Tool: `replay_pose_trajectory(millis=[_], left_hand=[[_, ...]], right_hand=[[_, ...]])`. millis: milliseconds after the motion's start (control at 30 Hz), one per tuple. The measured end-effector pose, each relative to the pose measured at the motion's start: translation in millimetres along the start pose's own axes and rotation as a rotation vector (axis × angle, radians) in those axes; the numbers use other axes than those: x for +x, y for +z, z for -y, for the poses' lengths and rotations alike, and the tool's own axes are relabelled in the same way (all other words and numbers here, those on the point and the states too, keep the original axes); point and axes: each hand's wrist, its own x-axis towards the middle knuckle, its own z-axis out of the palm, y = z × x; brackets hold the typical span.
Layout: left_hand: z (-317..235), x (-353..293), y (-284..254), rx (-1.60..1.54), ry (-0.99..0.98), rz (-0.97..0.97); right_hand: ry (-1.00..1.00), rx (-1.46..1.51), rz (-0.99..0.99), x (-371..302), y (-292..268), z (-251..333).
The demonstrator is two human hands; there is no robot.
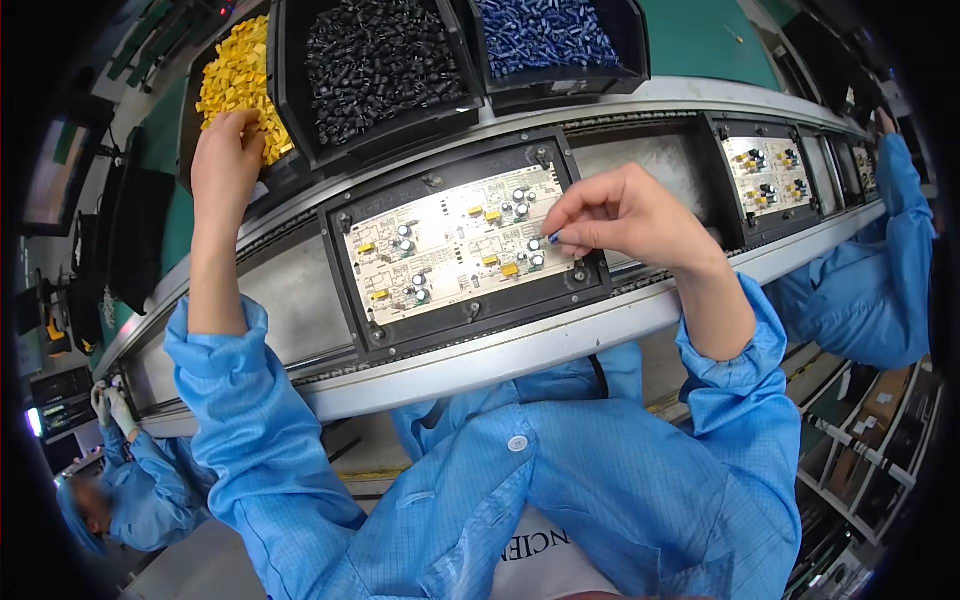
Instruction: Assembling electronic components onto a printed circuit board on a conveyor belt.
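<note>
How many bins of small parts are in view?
3: yellow-part bin at left, black-part bin in the middle, blue-part bin at right. Others may be outside the picture.

"What's on the long metal track?"
"Flat black frames, one close by and more off to the right."
"And the green worktop behind it?"
"It looks like three black bins, side by side."

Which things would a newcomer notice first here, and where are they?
Probably the yellow parts, black parts and blue parts heaped in dark bins along the top, the left hand at the yellow ones. Then comes the pale circuit board in the centre, where the right hand pinches a small blue piece over its right end.
</note>
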Motion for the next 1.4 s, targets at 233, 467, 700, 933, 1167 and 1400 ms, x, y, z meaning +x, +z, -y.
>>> replay_pose_trajectory(millis=[233,467,700,933,1167,1400], left_hand=[[-3.2,3.6,-2.8,-0.040,-0.165,0.056],[1.4,-1.4,3.1,-0.013,-0.051,-0.176],[-15.7,-37.2,-13.8,-0.172,-0.077,-0.269],[-71.9,-92.2,-22.5,-0.508,0.052,-0.324],[-75.4,-99.2,-17.8,-0.665,0.010,-0.199],[-78.4,-100.9,-14.6,-0.703,0.034,-0.160]], right_hand=[[0.046,0.117,-0.033,-6.3,4.0,-10.6],[-0.032,0.077,-0.073,-11.6,6.6,-21.0],[0.065,-0.160,-0.287,-15.1,18.0,-15.7],[-0.098,-0.542,-0.498,-17.3,28.3,-26.7],[-0.174,-0.667,-0.531,-16.3,36.2,-32.2],[-0.209,-0.741,-0.534,-18.7,37.0,-32.2]])
